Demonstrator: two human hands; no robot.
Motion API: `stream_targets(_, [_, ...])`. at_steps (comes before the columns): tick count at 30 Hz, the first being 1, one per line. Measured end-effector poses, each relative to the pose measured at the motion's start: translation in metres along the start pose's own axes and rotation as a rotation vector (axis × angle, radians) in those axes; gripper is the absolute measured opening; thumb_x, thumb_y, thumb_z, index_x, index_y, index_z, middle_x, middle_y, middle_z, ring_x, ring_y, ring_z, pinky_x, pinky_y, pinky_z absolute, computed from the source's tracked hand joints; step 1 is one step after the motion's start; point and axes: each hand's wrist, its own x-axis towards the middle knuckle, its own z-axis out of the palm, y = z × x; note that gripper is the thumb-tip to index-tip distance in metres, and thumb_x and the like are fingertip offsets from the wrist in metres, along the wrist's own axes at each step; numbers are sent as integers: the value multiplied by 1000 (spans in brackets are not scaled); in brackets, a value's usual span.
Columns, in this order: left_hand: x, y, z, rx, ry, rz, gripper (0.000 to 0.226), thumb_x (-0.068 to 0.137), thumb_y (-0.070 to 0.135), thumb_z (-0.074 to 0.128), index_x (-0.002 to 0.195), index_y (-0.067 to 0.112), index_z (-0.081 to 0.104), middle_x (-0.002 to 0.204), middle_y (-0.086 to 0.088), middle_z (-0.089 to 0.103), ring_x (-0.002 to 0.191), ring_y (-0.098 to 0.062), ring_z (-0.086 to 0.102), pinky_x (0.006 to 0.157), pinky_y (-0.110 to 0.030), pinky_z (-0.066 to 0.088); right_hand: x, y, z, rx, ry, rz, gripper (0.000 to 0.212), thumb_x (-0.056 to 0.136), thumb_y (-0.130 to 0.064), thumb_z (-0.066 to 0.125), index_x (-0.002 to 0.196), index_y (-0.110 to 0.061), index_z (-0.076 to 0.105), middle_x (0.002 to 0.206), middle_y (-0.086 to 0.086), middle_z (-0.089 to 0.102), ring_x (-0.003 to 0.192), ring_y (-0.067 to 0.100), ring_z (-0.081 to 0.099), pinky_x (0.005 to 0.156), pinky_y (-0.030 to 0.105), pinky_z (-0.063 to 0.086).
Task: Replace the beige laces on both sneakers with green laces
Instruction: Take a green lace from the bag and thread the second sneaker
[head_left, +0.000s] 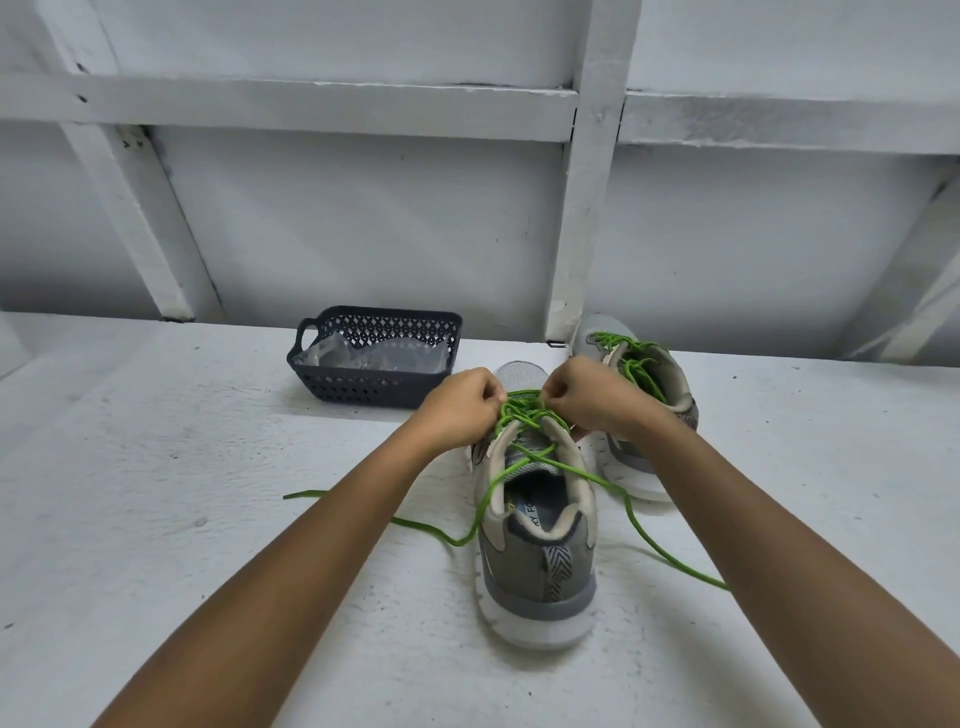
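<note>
We find the near sneaker (540, 571) standing upright at the centre of the white surface (208, 519), heel toward the viewer. Its green lace (524, 415) is threaded through the upper eyelets. The left hand (460, 405) and right hand (592, 400) sit on either side of the tongue, fingers curled, each pinching the lace at the crossings. Two loose lace ends run out of the collar: one trails left across the surface, the other right, passing behind the right forearm.

The far sneaker (639, 473) stands just beside, to the right and farther back, partly hidden by the right hand and wrist. It carries a second green lace (634, 364), bunched at its opening.

To the left stands a dark perforated plastic basket (363, 387) with a loop handle, holding crumpled clear wrappers (363, 356).

The insole print reads only "Y FO"; the rest is covered.

The uppers are grey mesh with beige lining, and the soles are thick and white. The surface is rough and painted. Behind it is a white panelled wall (363, 234) with raised battens.
</note>
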Motion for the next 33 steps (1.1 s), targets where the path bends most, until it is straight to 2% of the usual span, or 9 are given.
stream_targets(3, [2,-1,1,-67,10,-22,20,96,14,47,79,23,51,78,5,57,51,-6,55,57,-25,46,-1,-2,1,-64,13,-17,24,91,-2,41,85,6,63,70,13,60,43,14,57,39,15,46])
stream_targets(7, [0,-3,-3,-226,-3,-41,11,97,10,46,93,10,57,67,1,56,40,4,53,43,-13,45,-1,1,0,8,33,-18,21,93,-3,43,78,-6,57,62,6,57,39,12,57,37,17,44])
stream_targets(11, [0,-6,-5,-214,-41,-30,14,92,1,53,101,7,62,83,-2,62,46,0,57,47,-13,48,0,4,-3,145,82,16,15,91,-2,52,81,-5,62,62,7,62,45,16,61,40,21,50])
stream_targets(17, [4,-10,0,-108,10,45,12,89,7,61,80,16,62,84,-3,67,38,5,53,42,-10,40,0,-3,1,-128,113,-63,20,86,-1,51,80,-10,67,78,13,71,37,7,56,42,15,45])
stream_targets(21, [8,-11,4,30,55,69,14,93,16,55,81,21,57,85,3,66,40,10,51,50,-14,37,3,-8,4,-299,121,-56,25,88,-2,46,94,5,69,96,22,69,83,31,65,75,34,51])
stream_targets(23, [10,-12,5,37,81,55,19,94,19,55,76,27,54,79,6,65,39,10,51,51,-15,36,5,-7,6,-306,97,-59,26,89,1,43,96,9,67,100,26,67,91,37,63,80,41,50])
stream_targets(25, [10,-13,6,25,94,33,23,94,21,54,72,28,51,70,8,63,38,8,51,48,-12,35,6,-5,7,-287,104,-57,25,89,2,42,97,10,64,102,26,65,93,36,61,79,40,50])
stream_targets(29, [11,-14,8,43,115,9,23,94,23,53,72,29,50,62,11,60,39,10,51,54,-19,38,8,-2,8,-258,139,-54,18,93,-3,42,103,3,56,108,21,62,99,33,57,76,33,43])
stream_targets(33, [12,-14,9,56,118,6,21,96,24,50,76,29,48,66,12,59,40,12,51,56,-17,35,9,-1,7,-229,155,-64,19,93,-7,41,96,-2,59,98,17,65,81,29,61,66,33,49])
